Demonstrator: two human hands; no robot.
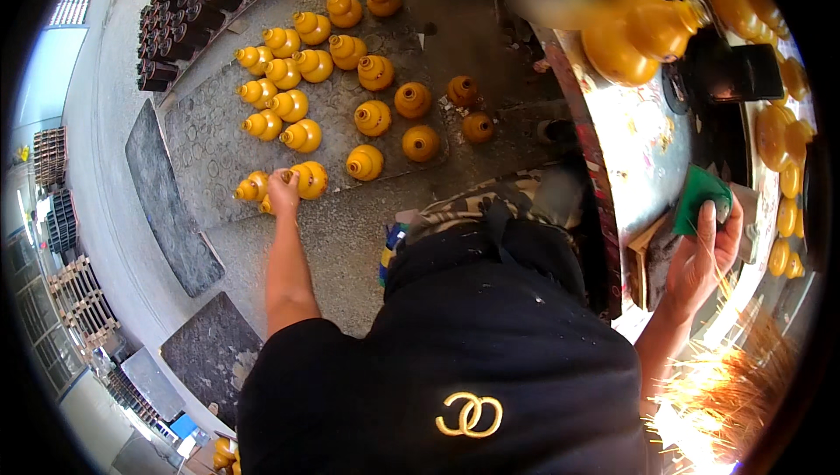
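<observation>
A person in a black shirt reaches down with the left hand point(282, 188) to a floor board point(210, 151) covered with rows of yellow gourd-shaped bottles point(350, 90). The fingers close around the neck of one yellow bottle point(308, 179) at the near left corner of the group, with another bottle point(252, 187) lying just beside it to the left and a third partly hidden under the hand. The bottles on the board stand upright or lean on their sides, the paler yellow ones to the left and darker orange ones point(462, 90) to the far right.

The right hand point(704, 252) rests at a worktable point(639, 151) on the right, its fingers curled over a green pad point(700, 195) and pressing it against the table's shiny, paint-flecked edge; the thumb side is hidden, so the exact grip cannot be told. More yellow bottles point(647, 29) crowd the far end of the table, and smaller ones point(787, 204) line its right rim. A bundle of straw-coloured bristles point(735, 379) spreads out near the lower right, below the right wrist.

Dark mats point(162, 195) lie on the grey concrete floor to the left of the board, and a rack of dark bottles point(175, 29) stands at the far left. A blue and yellow object point(391, 243) pokes out at the person's waist.
</observation>
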